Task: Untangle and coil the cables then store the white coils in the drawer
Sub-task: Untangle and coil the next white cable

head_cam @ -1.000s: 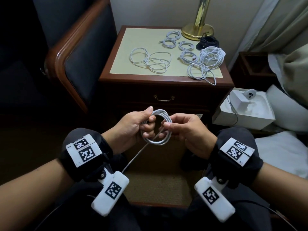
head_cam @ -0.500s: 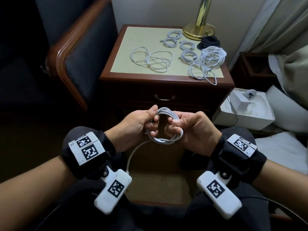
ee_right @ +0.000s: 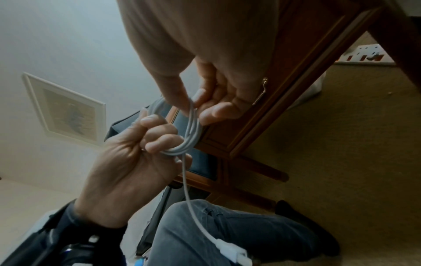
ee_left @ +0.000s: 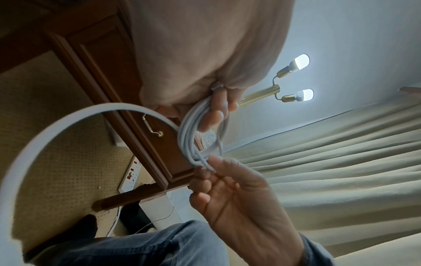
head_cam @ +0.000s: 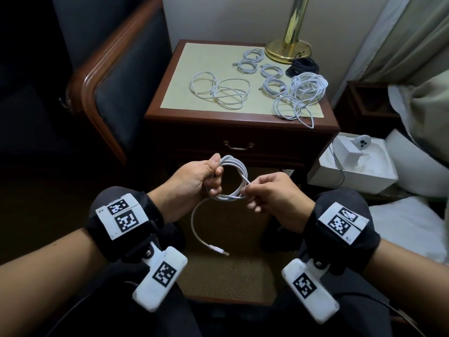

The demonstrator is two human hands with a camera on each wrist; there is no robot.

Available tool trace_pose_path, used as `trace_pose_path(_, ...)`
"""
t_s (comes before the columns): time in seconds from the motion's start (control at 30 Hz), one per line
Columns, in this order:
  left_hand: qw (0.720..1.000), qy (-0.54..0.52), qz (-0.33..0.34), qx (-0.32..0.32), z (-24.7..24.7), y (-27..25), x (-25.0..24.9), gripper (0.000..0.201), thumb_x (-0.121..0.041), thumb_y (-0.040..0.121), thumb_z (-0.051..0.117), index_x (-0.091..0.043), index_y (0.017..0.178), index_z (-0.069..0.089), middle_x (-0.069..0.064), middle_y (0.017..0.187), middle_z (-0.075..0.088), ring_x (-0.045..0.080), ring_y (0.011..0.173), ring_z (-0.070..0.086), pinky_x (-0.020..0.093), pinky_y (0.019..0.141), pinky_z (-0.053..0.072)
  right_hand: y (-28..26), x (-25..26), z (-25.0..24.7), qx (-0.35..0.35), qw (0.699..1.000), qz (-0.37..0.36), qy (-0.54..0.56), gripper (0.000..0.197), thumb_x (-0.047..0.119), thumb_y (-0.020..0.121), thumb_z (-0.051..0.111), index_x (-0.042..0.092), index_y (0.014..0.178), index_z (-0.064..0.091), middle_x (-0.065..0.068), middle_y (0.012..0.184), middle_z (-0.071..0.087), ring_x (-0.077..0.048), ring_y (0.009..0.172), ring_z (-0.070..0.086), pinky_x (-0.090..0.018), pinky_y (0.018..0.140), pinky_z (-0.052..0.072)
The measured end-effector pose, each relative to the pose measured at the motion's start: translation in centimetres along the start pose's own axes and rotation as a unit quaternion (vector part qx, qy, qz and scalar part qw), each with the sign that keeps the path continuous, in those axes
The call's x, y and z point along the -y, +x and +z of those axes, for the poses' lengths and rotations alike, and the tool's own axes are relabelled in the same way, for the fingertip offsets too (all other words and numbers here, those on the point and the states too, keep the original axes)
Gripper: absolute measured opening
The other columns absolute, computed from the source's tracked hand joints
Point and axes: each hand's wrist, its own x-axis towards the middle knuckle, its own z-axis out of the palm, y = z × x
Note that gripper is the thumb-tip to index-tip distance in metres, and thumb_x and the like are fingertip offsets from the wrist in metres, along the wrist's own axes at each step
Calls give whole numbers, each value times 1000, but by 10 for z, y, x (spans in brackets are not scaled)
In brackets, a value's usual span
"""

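White cable coil [head_cam: 229,178] is held in the air in front of the closed drawer [head_cam: 239,148], below the worktop's front edge. Left hand [head_cam: 194,181] grips the coil's left side, fingers curled through the loops. Right hand [head_cam: 274,193] pinches the lower right of the coil between thumb and forefinger. Loose tail [head_cam: 198,224] hangs from the coil's bottom, curving down toward the lap; plug end [head_cam: 218,250] is free. Tail exits nearer the right hand's fingers, so that hand is likely to wrap it. On the worktop [head_cam: 184,76]: small finished coils [head_cam: 250,60] at the back right, loose loops [head_cam: 218,92] at centre, tangled white bundle [head_cam: 301,98] at the front right corner, black coil [head_cam: 302,68] by the lamp base [head_cam: 288,51].
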Motion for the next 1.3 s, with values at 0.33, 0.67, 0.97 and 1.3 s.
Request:
trace_pose_path(0.33,999,-2,20,-39,-11,8,-3,41,-38,102,36,-13,71,46,-6,50,34,10,49,40,19,53,39,-3,10,-3,23,992,-24,126,16,11,86,64,6,71,62,-12,74,70,-13,50,57,-19,46,41)
trace_pose_path(0.67,997,69,26,-23,-15,7,-1,40,-39,102,36,-14,72,47,-7,51,34,11,50,41,20,55,38,-8,14,-1,95,987,5,126,33,16,96,51,13,63,48,0,48,32,-8,34,27,-16,36,25)
trace_pose_path(0.97,996,71,45,-13,-22,7,-5,40,-42,99,39,-15,71,48,-9,52,33,9,48,36,18,52,34,-6,6,-5,157,984,-45,78,17,14,81,61,8,65,56,-13,65,58,-18,58,56,-26,59,46)
trace_pose_path(1.3,994,97,46,-32,-25,10,-7,40,-39,102,37,-14,72,48,-7,51,35,10,46,36,19,49,36,-4,5,-4,111,985,-57,121,35,24,84,59,7,59,43,-3,37,27,-15,33,27,-19,40,29)
